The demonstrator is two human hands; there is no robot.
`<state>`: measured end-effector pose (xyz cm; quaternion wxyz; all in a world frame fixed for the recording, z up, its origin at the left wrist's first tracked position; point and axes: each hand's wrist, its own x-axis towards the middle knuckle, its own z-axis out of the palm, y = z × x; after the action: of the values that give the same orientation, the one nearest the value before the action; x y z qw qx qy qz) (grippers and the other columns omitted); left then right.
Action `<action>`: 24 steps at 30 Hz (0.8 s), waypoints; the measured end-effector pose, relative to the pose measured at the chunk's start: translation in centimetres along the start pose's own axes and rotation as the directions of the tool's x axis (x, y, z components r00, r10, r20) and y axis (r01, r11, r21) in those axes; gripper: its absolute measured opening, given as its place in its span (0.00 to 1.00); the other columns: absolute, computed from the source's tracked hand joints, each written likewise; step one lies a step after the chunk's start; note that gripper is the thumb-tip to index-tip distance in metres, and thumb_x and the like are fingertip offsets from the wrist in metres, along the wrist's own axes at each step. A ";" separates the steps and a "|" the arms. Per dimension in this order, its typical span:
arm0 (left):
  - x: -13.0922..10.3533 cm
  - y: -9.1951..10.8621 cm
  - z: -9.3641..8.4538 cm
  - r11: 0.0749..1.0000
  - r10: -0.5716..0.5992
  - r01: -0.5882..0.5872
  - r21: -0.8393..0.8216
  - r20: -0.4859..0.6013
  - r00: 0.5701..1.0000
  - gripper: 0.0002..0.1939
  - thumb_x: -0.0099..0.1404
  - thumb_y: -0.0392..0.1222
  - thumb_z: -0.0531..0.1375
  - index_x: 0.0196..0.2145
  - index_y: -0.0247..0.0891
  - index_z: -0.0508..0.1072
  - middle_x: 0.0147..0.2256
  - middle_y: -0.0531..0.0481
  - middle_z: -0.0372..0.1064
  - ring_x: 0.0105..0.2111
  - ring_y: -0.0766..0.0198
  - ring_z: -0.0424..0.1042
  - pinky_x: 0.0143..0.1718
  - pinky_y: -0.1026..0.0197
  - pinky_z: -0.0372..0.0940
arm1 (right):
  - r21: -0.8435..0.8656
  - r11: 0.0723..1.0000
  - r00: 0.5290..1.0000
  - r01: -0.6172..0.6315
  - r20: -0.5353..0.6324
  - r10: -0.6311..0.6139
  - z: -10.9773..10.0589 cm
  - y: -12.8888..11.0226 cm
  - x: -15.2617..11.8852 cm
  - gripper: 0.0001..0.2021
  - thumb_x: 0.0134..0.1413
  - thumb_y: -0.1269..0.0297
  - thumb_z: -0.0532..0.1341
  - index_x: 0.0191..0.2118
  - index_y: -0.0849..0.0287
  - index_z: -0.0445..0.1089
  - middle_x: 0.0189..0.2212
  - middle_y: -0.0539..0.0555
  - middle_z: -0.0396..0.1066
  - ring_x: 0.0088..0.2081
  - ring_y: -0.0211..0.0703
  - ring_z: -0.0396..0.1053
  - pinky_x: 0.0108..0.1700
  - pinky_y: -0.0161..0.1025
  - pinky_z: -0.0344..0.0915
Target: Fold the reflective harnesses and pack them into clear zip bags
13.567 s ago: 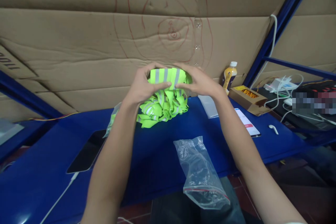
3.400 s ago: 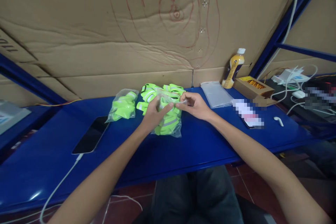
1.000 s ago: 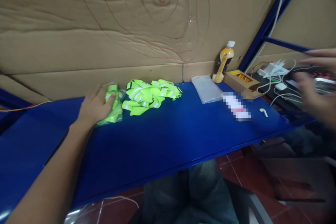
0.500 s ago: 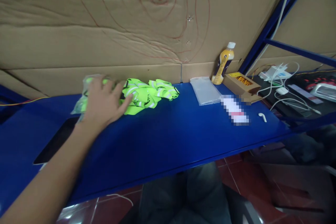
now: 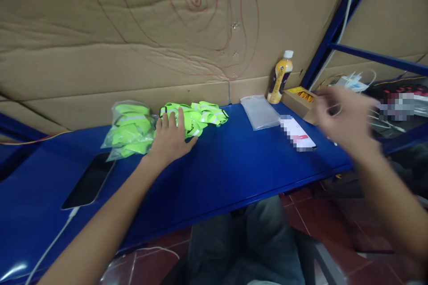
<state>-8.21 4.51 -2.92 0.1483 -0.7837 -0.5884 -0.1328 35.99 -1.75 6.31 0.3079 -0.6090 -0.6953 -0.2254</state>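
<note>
– Table, left end?
– Smartphone, charging cable at near end. Bagged straps just behind, near cardboard wall.
– Right of bagged straps?
– Loose strap pile, left hand over its near left side. Farther right, flat plastic bags, then drink bottle, then carton.
– Before those?
– Second smartphone, near plastic bags' right corner. Right hand across carton's right end in view.

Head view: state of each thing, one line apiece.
Left hand: open, back upward
Right hand: blurred, hold unclear
Bagged reflective straps: packed in clear plastic
Loose reflective straps: unbagged, heaped
Clear plastic bags: lying flat
Drink bottle: capped, standing
Cardboard carton: open
Cabled smartphone: screen dark, plugged in
Other smartphone: screen lit
</note>
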 end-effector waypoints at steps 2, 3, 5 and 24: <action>-0.2 0.6 0.2 1.000 -0.009 0.009 0.003 -0.004 1.000 0.56 0.69 0.60 0.60 0.77 0.15 0.43 0.71 0.10 0.50 0.74 0.17 0.47 0.71 0.27 0.47 | -0.073 0.997 0.968 -0.006 0.249 0.024 4.6 -3.1 1.6 0.23 0.70 0.50 0.57 0.51 0.66 0.78 0.45 0.71 0.80 0.46 0.62 0.78 0.48 0.52 0.71; -0.3 0.8 0.2 1.000 -0.020 0.020 -0.011 -0.011 1.000 0.56 0.70 0.61 0.59 0.77 0.15 0.43 0.72 0.11 0.49 0.74 0.18 0.46 0.72 0.27 0.46 | -0.124 0.992 0.918 -0.025 0.389 0.071 7.0 -4.5 2.6 0.26 0.70 0.47 0.58 0.52 0.69 0.77 0.47 0.74 0.79 0.49 0.66 0.78 0.50 0.53 0.71; -0.4 1.1 0.4 0.998 -0.046 0.045 -0.049 -0.030 0.998 0.54 0.72 0.62 0.57 0.77 0.16 0.44 0.72 0.12 0.48 0.75 0.19 0.44 0.72 0.27 0.45 | -0.228 0.968 0.789 -0.104 0.574 0.220 11.2 -6.4 4.4 0.33 0.66 0.41 0.62 0.54 0.74 0.77 0.52 0.80 0.77 0.59 0.74 0.74 0.57 0.58 0.70; -1.1 5.7 -2.9 0.153 -0.195 0.073 -0.986 0.042 0.980 0.28 0.70 0.60 0.65 0.60 0.40 0.72 0.41 0.44 0.82 0.38 0.54 0.83 0.42 0.54 0.78 | 0.588 0.601 0.777 0.541 -0.077 -0.625 10.6 -18.4 -0.2 0.17 0.74 0.50 0.59 0.48 0.59 0.78 0.44 0.61 0.76 0.46 0.52 0.74 0.51 0.48 0.72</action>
<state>-3.11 0.95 -1.14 -0.3767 -0.6311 -0.4226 -0.5303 16.24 2.51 -0.16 0.3392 -0.2376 -0.9090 -0.0481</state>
